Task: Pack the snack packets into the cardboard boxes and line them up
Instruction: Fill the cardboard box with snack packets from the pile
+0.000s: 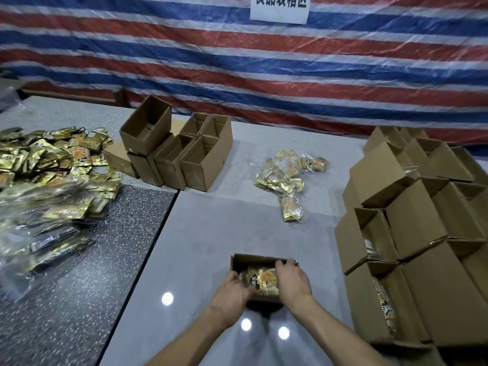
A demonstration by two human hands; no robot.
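A small open cardboard box (244, 260) sits on the grey table right in front of me, with gold snack packets (260, 280) inside it. My left hand (232, 294) curls around the box's left side, fingers reaching in at the packets. Over the right side, my right hand (291, 280) has its fingers bent onto the far rim and the packets. A loose cluster of gold packets (286, 178) lies further back on the table. A big heap of packets (50, 165) covers the left table.
Several empty open boxes (182, 151) stand at the back centre. Rows of boxes (422, 225), some holding packets, line the right side. A striped red, white and blue tarp (237, 56) hangs behind, with a white sign (279, 7). A dark speckled table (92, 260) adjoins on the left.
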